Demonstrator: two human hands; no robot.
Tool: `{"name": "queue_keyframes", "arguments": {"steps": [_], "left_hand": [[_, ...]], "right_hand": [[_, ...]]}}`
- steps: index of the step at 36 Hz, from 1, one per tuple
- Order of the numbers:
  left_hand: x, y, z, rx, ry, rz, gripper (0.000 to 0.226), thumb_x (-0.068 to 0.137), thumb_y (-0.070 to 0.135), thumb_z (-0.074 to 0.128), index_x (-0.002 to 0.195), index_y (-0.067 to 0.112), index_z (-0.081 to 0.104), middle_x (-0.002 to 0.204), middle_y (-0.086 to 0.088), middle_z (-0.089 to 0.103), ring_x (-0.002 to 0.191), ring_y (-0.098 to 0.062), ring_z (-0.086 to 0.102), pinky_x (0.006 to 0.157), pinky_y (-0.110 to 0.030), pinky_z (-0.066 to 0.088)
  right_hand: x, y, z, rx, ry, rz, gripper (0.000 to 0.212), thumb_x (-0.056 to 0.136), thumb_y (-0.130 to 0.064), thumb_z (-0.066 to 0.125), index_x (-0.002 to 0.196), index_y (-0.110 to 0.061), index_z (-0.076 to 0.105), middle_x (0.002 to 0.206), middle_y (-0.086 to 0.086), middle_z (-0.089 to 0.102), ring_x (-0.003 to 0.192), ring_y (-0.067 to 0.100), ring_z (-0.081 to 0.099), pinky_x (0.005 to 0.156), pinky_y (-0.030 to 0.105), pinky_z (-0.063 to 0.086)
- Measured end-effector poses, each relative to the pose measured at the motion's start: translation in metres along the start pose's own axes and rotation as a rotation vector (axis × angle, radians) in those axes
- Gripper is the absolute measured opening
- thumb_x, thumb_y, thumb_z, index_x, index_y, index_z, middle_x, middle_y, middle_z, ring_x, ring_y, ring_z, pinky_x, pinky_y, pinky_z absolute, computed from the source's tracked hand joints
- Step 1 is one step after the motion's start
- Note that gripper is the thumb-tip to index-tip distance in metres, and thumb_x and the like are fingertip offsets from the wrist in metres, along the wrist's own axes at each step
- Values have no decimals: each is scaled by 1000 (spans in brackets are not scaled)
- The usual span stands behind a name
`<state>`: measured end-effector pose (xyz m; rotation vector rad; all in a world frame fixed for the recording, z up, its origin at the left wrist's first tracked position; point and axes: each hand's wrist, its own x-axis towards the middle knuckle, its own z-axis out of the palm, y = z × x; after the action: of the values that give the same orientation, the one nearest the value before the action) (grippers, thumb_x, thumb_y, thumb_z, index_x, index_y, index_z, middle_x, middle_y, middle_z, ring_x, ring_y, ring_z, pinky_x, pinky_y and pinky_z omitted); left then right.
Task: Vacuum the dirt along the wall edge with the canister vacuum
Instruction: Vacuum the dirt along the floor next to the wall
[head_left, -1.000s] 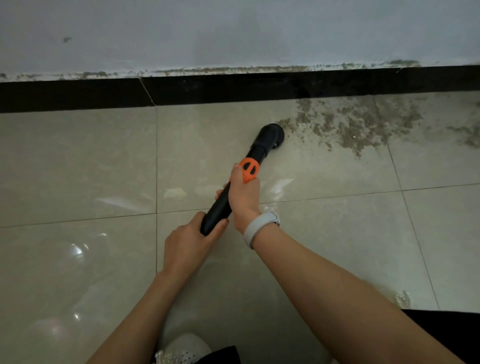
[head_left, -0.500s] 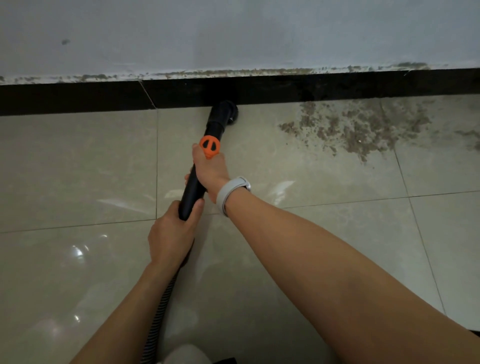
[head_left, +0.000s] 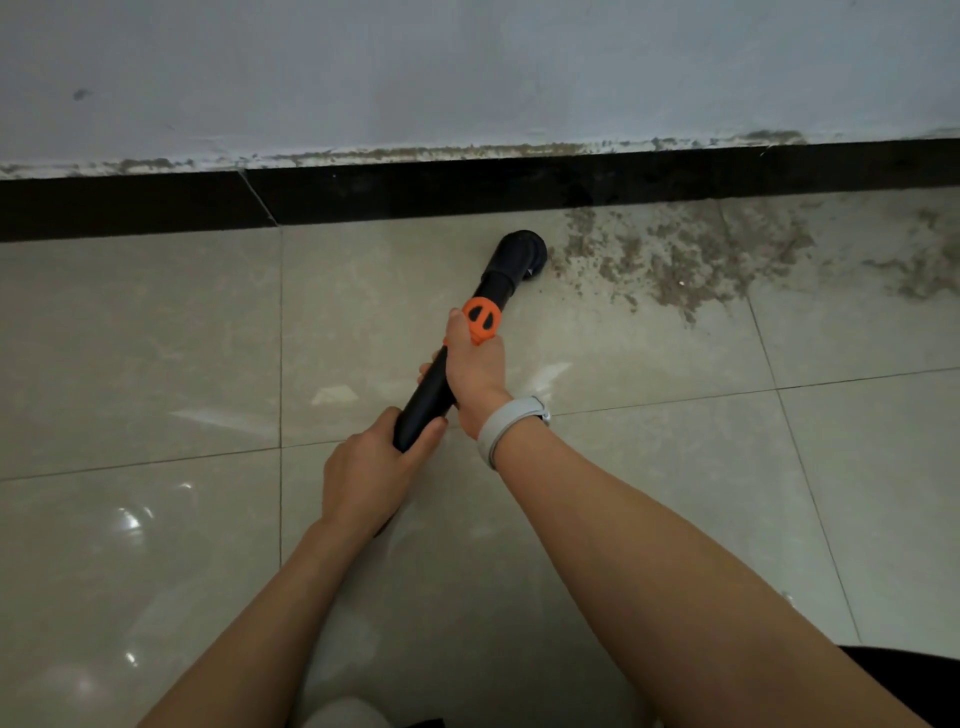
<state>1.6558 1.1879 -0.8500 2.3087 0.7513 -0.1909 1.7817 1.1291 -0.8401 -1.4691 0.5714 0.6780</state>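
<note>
Partly hidden: wand (head_left: 426, 400) under hands

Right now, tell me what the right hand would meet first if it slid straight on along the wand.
The right hand points up the wand. It would meet the orange collar first, already at its thumb, then the nozzle.

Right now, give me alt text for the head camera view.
Both hands grip a black vacuum wand, left hand behind right hand, its nozzle at the left edge of a dirt patch beside the black baseboard.
</note>
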Motion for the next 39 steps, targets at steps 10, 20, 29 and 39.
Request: {"name": "queue_keyframes", "arguments": {"steps": [10, 20, 29, 39], "left_hand": [[-6, 13, 8, 67, -51, 36, 45, 79, 71, 39, 71, 26, 41, 55, 5, 53, 52, -12, 52, 47, -28, 32], [-25, -11, -6, 65, -11, -4, 38, 86, 62, 49, 70, 29, 41, 52, 6, 52, 49, -10, 51, 47, -27, 31], [-25, -19, -7, 48, -29, 1, 37, 84, 64, 47, 74, 29, 46, 56, 6, 58, 52, -14, 56, 50, -29, 40], [-17, 17, 19, 146, -157, 158, 49, 82, 69, 42, 87, 22, 54, 66, 2, 61, 63, -20, 59, 56, -30, 39]], "right_hand": [[-5, 0, -26, 58, 54, 0, 37, 96, -39, 54, 114, -7, 46, 74, 7, 55, 42, 12, 59, 53, 31, 57], [-27, 14, -7, 68, -26, 25, 28, 96, -34, 56, 101, -8, 47, 77, 10, 55, 56, 21, 58, 69, 42, 59], [-33, 16, -4, 59, -23, 28, 34, 96, -35, 55, 112, -5, 50, 77, 9, 55, 53, 18, 59, 62, 35, 58], [-29, 11, -63, 156, 127, -14, 25, 99, -34, 52, 101, -10, 46, 69, 6, 51, 46, 14, 58, 55, 32, 53]]}}
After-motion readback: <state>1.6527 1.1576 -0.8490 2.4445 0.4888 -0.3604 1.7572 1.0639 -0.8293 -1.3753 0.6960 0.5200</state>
